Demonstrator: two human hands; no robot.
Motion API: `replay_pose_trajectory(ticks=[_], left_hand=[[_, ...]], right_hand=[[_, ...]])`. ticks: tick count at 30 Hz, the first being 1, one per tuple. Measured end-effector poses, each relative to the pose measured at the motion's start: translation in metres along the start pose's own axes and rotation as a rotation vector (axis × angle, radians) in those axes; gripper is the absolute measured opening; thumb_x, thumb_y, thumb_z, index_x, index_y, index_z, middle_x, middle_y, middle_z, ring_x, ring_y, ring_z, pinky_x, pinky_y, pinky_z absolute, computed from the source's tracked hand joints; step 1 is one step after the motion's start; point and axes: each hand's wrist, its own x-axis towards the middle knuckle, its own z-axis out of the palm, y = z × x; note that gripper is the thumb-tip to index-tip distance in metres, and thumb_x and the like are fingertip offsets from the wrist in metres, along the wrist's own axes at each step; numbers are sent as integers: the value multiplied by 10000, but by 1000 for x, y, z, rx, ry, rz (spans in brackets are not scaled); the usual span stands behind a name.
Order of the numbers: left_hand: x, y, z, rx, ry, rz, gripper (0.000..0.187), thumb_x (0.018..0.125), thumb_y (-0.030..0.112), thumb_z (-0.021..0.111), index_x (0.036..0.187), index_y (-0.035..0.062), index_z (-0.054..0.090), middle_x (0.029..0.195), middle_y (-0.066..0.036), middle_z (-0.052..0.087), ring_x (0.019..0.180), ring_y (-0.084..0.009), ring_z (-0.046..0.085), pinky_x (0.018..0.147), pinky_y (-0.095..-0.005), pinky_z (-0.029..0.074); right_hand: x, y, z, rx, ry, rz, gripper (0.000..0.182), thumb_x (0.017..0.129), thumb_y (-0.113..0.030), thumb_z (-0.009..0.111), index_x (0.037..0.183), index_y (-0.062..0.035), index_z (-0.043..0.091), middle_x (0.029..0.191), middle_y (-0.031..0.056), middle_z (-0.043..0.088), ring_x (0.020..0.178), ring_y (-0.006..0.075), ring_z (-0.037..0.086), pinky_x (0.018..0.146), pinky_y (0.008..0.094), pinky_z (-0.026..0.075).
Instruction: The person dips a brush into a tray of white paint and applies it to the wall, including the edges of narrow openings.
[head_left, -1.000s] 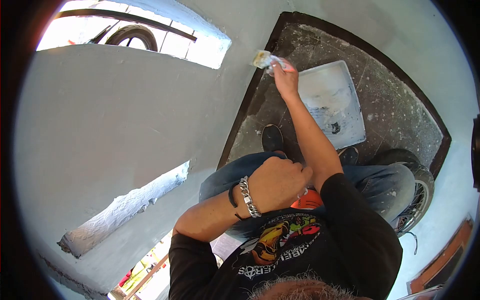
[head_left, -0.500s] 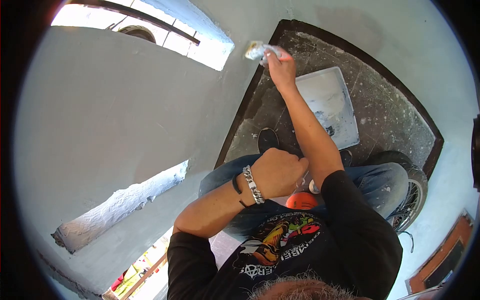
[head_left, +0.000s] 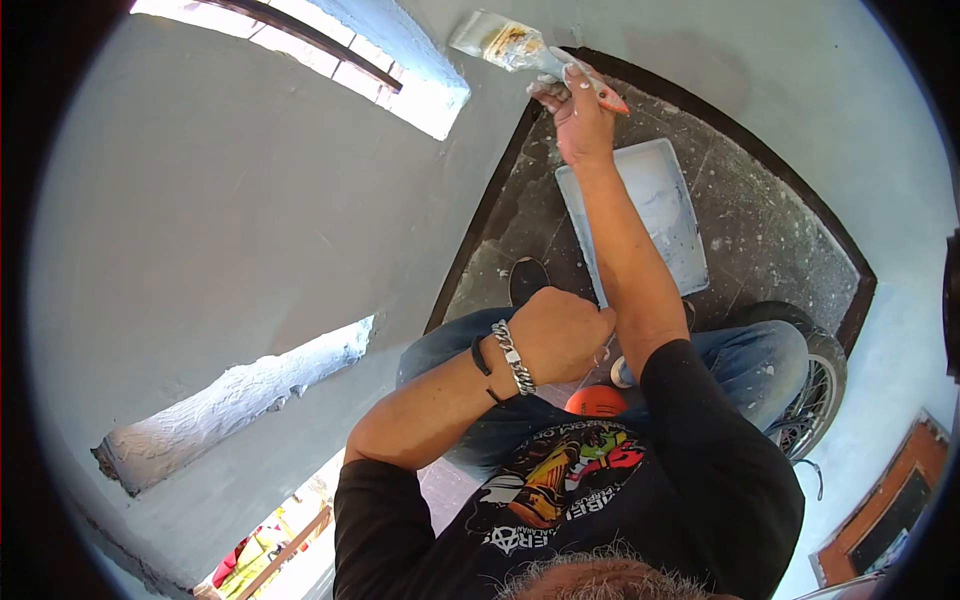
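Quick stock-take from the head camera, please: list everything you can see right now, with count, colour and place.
paintbrush: one, pale bristles, orange handle, at the top against the wall, held in the right hand
wall: one, light grey, fills the left side, with two slot openings
paint tray: one, whitish, on the dark floor below the brush
floor: one patch, dark, spattered with pale paint
wheel: one, black tyre with spokes, right of the person's knee
orange round thing: one, at the lap, partly hidden
shoe: one clearly seen, black, on the floor
bracelet: one, silver chain, on the left wrist
left hand: closed fist over the knee
right hand: raised, fingers gripping the brush handle
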Motion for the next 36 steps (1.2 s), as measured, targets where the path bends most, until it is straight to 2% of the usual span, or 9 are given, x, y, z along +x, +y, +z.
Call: replay_pose_trajectory(ticks=[2, 6, 10, 14, 18, 21, 27, 31, 36], left_hand=[[-1, -1, 4, -1, 25, 13, 265, 829, 262, 666, 947, 32, 606, 795, -121, 661, 797, -319, 670, 682, -424, 527], [-4, -1, 2, -15, 5, 14, 258, 824, 251, 673, 947, 35, 603, 814, -114, 661, 800, -303, 671, 677, -410, 529], [-7, -4, 6, -36, 40, 38, 254, 814, 240, 678, 936, 33, 596, 799, -106, 646, 797, -288, 664, 668, -404, 528], [-9, -3, 5, -59, 62, 35, 241, 798, 222, 679, 921, 34, 593, 783, -104, 636, 789, -281, 657, 665, -401, 524], [-8, -6, 9, -63, 47, 35, 240, 777, 204, 683, 921, 35, 593, 786, -103, 638, 782, -276, 657, 666, -386, 520], [-6, -5, 8, -67, 42, 37, 239, 767, 194, 687, 920, 37, 592, 784, -97, 637, 778, -269, 657, 665, -378, 517], [-3, 0, 8, -75, 74, 56, 241, 759, 190, 696, 914, 40, 588, 787, -94, 635, 780, -267, 656, 656, -377, 513], [-2, 1, 9, -58, 58, 44, 243, 761, 192, 695, 916, 39, 588, 788, -96, 635, 779, -271, 654, 650, -381, 511], [-2, 0, 9, -71, 31, 34, 236, 771, 194, 691, 918, 37, 594, 794, -100, 640, 782, -274, 657, 649, -383, 514]], right_hand=[[-4, 22, -10, 96, 22, 70, 292, 911, -162, 631, 1115, 44, 597, 922, 104, 675, 750, 178, 672, 748, 348, 596], [-20, 58, -66, -39, 152, 178, 265, 913, -147, 625, 1099, 40, 603, 935, 111, 681, 760, 181, 684, 717, 333, 589], [-55, 78, -113, -278, 277, 242, 298, 927, -163, 620, 1147, 39, 623, 952, 91, 687, 782, 156, 679, 703, 283, 572], [-87, 116, -143, -538, 228, 256, 274, 940, -199, 620, 1110, 12, 662, 934, 70, 687, 786, 111, 654, 692, 250, 547], [-86, 132, -136, -635, 231, 167, 286, 926, -206, 638, 1080, 33, 661, 893, 62, 690, 806, 128, 649, 725, 280, 526], [-85, 137, -136, -701, 291, 151, 272, 908, -193, 647, 1062, 31, 664, 904, 97, 702, 820, 159, 661, 755, 306, 516], [-128, 137, -128, -940, 178, 161, 286, 860, -175, 684, 1049, 38, 664, 961, 163, 711, 870, 218, 679, 801, 319, 513], [-162, 139, -122, -703, 117, 282, 304, 841, -184, 703, 1046, 38, 669, 979, 164, 704, 890, 204, 678, 826, 304, 511], [-128, 120, -140, -857, 163, 215, 273, 888, -122, 641, 1110, 37, 645, 932, 115, 703, 851, 169, 661, 774, 293, 515]])
